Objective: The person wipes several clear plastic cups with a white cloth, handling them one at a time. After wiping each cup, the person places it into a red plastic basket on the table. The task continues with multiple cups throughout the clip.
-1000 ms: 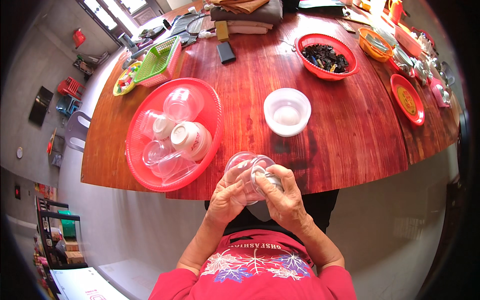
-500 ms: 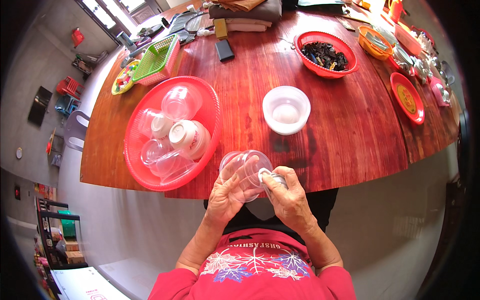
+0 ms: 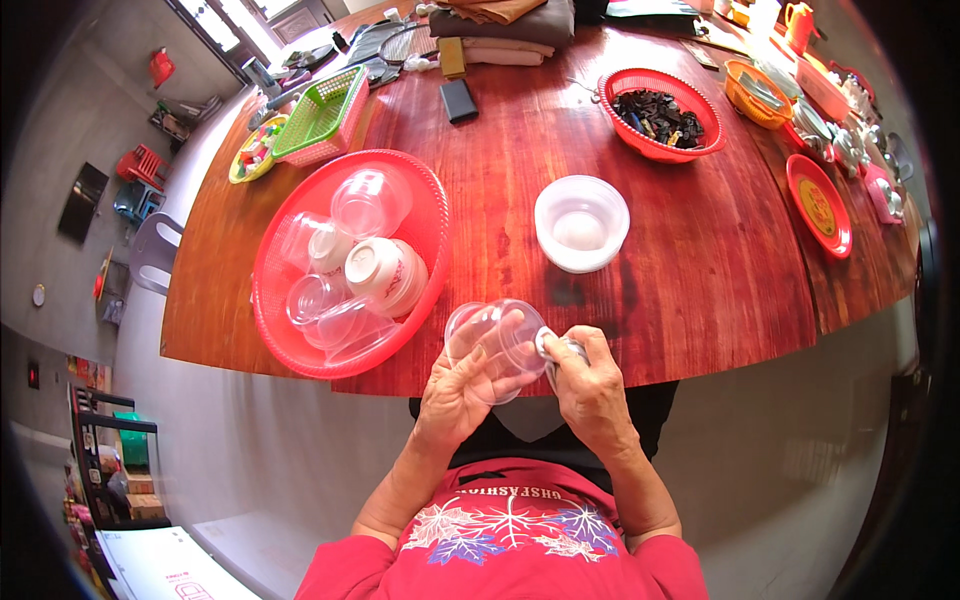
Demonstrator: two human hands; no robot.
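My left hand [image 3: 455, 395] grips a clear plastic bowl [image 3: 515, 335] from its left side, tilted over the table's near edge. At the bowl's right rim is my right hand [image 3: 592, 385], its fingers closed on a bunched pale cloth [image 3: 553, 347] that touches the plastic. Beyond my hands stands a stack of white translucent bowls [image 3: 583, 245]. To the left, a big red basket [image 3: 437, 270] holds several clear plastic bowls [image 3: 370, 203] and some upturned white bowls [image 3: 373, 264] with red marks.
A green and pink basket [image 3: 322, 115] and a yellow basket [image 3: 245, 160] sit at the far left. Far right are a red colander [image 3: 665, 150] of dark pieces, an orange basket [image 3: 757, 95] and a red plate [image 3: 818, 205]. A dark phone-like block [image 3: 458, 102] lies near folded cloths [image 3: 500, 50].
My right hand with the cloth has shifted slightly right along the bowl's rim. My left hand still holds the clear bowl. The whole view has shifted a little.
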